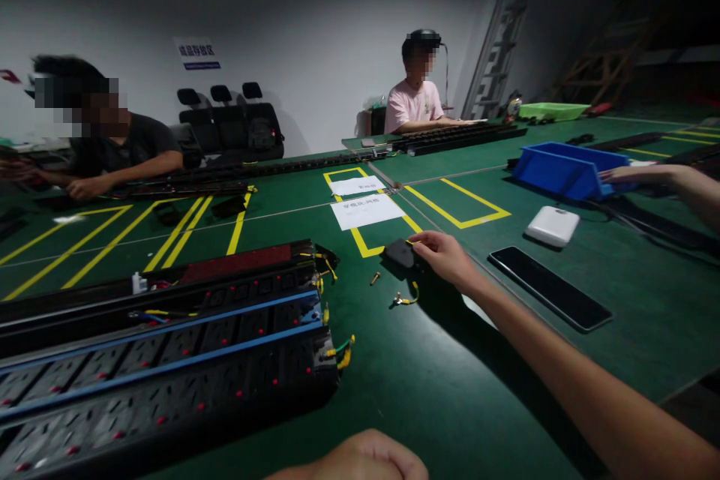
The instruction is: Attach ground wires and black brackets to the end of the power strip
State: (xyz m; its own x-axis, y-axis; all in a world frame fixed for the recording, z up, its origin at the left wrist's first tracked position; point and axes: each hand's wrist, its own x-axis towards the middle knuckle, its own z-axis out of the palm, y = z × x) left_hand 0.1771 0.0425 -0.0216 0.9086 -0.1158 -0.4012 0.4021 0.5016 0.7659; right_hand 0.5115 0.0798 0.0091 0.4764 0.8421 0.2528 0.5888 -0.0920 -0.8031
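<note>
My right hand [442, 253] reaches over the green table and pinches the edge of a small black plastic piece [399, 254], shaped like an end cap. Close by lie a brass-coloured screw [375, 278] and a short yellow-green wire [415, 294] with a metal terminal. At the bottom edge, my left hand [371, 457] is curled closed; the inside of its grip is hidden. Left of both hands, several long black socket strips [225, 382] with red dots lie side by side, two blue edges among them, yellow-green wires sticking out at their ends.
White paper labels [368, 211] lie by yellow tape outlines. To the right are a black phone [548, 287], a white box-shaped device [553, 226] and a blue bin [568, 170] touched by another person's hand [641, 172]. Two co-workers sit across the table.
</note>
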